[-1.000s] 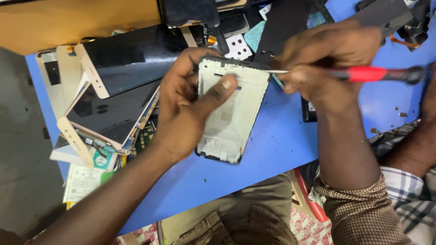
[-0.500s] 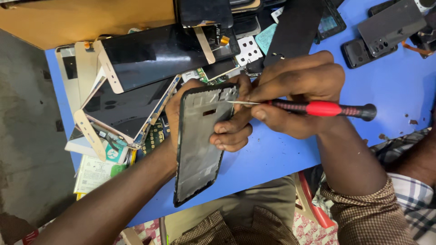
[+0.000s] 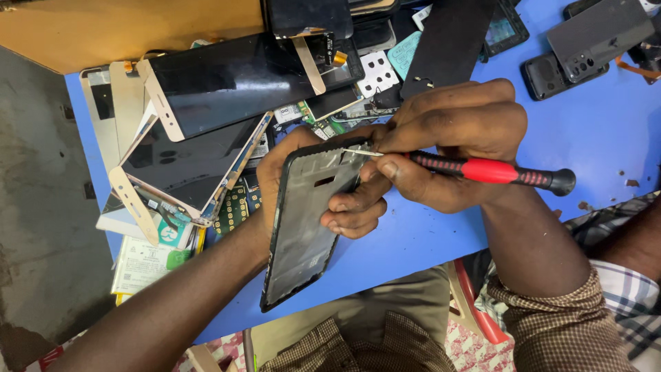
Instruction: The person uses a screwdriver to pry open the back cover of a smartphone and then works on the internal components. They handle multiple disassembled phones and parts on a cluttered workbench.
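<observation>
In the head view, our left hand (image 3: 310,186) is wrapped around a black phone frame (image 3: 306,227), with the thumb side behind its left edge and the fingers curled over its right edge. The frame is lifted and tilted above the blue table (image 3: 592,110), just in front of our body. Our right hand (image 3: 454,148) is closed on a screwdriver with a red and black handle (image 3: 492,171), held almost level, and its thin metal tip touches the top corner of the frame, close to our left fingertips. The two hands are together there and touch each other. To do this step well, we judge that the tip should sit square in the screw head or seam, with light, steady pressure, and that the left hand should keep the frame from twisting, because a slip could scratch the inside or hit our fingers. Behind the hands lies a heap of phone screens (image 3: 227,83), and two dark phones (image 3: 585,41) lie well apart at the far right.
</observation>
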